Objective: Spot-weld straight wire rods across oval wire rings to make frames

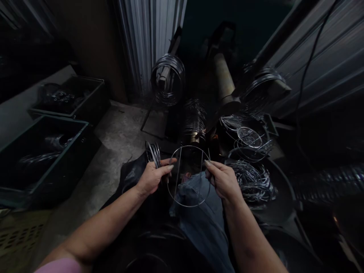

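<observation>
A round wire frame [188, 204] with two straight cross wires hangs between my hands above my knee. My left hand [153, 176] is closed on its left rim and also grips a bundle of wire rings [153, 152] that sticks up behind the fingers. My right hand [223, 180] pinches the right cross wire near the top of the frame. The light is dim.
A pile of loose wire rings [251, 180] and finished wire frames [248, 137] lies at my right. Coils of rings [167, 79] hang on machine arms ahead. Two dark green crates [42, 159] stand on the concrete floor at the left.
</observation>
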`<state>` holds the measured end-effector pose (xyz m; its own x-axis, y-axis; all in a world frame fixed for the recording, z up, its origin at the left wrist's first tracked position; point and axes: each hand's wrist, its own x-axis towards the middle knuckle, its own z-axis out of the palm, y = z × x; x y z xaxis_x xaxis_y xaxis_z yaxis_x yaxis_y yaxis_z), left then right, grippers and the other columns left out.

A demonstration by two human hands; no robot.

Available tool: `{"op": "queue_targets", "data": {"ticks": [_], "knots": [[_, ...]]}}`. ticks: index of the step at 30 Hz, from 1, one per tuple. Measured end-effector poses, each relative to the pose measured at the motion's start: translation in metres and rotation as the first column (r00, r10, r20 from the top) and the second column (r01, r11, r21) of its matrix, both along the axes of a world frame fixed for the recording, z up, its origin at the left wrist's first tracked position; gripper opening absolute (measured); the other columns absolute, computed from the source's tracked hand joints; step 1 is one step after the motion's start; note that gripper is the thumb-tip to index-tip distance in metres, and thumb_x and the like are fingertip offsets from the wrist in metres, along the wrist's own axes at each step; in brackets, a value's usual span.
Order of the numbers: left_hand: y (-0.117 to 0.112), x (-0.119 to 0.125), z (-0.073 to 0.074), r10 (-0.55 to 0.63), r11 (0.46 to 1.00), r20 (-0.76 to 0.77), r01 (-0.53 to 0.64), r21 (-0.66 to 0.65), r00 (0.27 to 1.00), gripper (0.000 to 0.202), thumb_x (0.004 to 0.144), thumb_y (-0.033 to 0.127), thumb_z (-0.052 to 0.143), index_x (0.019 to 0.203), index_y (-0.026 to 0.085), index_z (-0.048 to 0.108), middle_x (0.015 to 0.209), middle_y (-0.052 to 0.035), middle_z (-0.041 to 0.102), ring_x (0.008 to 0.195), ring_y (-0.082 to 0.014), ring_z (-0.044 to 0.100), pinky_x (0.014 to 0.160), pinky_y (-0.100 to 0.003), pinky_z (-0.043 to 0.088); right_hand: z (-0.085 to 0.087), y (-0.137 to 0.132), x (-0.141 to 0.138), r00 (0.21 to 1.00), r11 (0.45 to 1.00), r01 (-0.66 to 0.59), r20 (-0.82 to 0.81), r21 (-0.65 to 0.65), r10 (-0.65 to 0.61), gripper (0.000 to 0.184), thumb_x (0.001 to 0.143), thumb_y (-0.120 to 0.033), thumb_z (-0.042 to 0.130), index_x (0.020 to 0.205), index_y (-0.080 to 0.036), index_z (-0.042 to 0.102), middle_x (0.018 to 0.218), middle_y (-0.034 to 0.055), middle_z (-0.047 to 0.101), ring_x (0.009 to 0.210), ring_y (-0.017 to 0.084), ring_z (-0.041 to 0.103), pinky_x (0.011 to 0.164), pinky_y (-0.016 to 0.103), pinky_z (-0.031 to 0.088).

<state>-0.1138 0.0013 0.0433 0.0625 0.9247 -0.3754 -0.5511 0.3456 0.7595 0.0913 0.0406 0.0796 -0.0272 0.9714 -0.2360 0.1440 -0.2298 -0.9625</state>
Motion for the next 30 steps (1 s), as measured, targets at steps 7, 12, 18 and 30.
{"op": "queue_targets", "data": {"ticks": [7, 12, 18, 30], "knots": [[0.013, 0.01, 0.006, 0.042, 0.999, -0.058, -0.042, -0.014, 0.997, 0.035, 0.062, 0.022, 0.071, 0.095, 0.014, 0.067, 0.056, 0.0008, 0.059, 0.047, -0.0075, 0.052, 0.046, -0.019, 0.041, 0.008, 0.019, -0.003, 0.996, 0.997, 0.011, 0.083, 0.073, -0.017, 0.028, 0.059, -0.04, 0.073, 0.06, -0.014, 0.061, 0.048, -0.0036, 0.053, 0.042, 0.008, 0.044, 0.041, 0.02, 0.034], [0.027, 0.013, 0.016, 0.068, 0.997, -0.036, -0.068, 0.02, 0.997, 0.033, 0.063, 0.022, 0.07, 0.095, 0.013, 0.066, 0.054, 0.0016, 0.057, 0.046, -0.007, 0.051, 0.045, -0.019, 0.04, 0.015, 0.038, -0.001, 0.99, 0.992, 0.006, 0.136, 0.123, -0.023, 0.029, 0.058, -0.041, 0.073, 0.06, -0.013, 0.062, 0.046, -0.005, 0.048, 0.041, 0.006, 0.04, 0.039, 0.019, 0.031], [0.04, 0.015, 0.027, 0.089, 0.995, -0.02, -0.088, 0.056, 0.996, 0.035, 0.062, 0.021, 0.07, 0.094, 0.011, 0.066, 0.053, 0.0012, 0.056, 0.045, -0.007, 0.05, 0.044, -0.018, 0.039, 0.024, 0.058, -0.001, 0.992, 0.992, -0.001, 0.124, 0.126, -0.015, 0.033, 0.055, -0.043, 0.074, 0.064, -0.013, 0.065, 0.049, -0.0021, 0.054, 0.043, 0.009, 0.044, 0.041, 0.021, 0.034], [0.043, 0.014, 0.035, 0.067, 0.997, -0.032, -0.066, 0.035, 0.997, 0.033, 0.062, 0.022, 0.069, 0.094, 0.011, 0.065, 0.051, 0.0018, 0.054, 0.042, -0.0068, 0.048, 0.04, -0.018, 0.037, 0.03, 0.067, -0.007, 0.997, 0.996, 0.034, 0.071, 0.085, -0.041, 0.032, 0.052, -0.039, 0.077, 0.062, -0.011, 0.065, 0.042, -0.0042, 0.047, 0.036, 0.004, 0.035, 0.034, 0.018, 0.022]]}}
